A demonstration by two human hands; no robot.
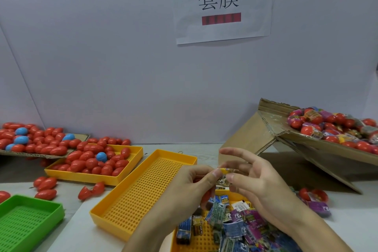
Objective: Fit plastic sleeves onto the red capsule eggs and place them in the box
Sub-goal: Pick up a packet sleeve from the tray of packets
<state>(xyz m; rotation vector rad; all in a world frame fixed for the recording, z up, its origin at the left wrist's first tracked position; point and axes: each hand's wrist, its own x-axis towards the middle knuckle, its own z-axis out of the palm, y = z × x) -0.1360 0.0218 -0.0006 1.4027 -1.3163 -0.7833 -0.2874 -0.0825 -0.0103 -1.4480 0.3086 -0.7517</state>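
Observation:
My left hand and my right hand meet over the table's middle, both pinching one printed plastic sleeve between thumbs and fingers. A red egg shows partly under my left palm, mostly hidden. Below the hands a yellow tray holds a heap of printed sleeves. At the left, a yellow tray is full of bare red capsule eggs. The tilted cardboard box at the right holds sleeved eggs.
An empty perforated yellow tray lies in the middle, a green tray at the lower left. A cardboard sheet at the far left carries more red and blue eggs. Loose eggs lie on the table; sleeved eggs lie right of my hand.

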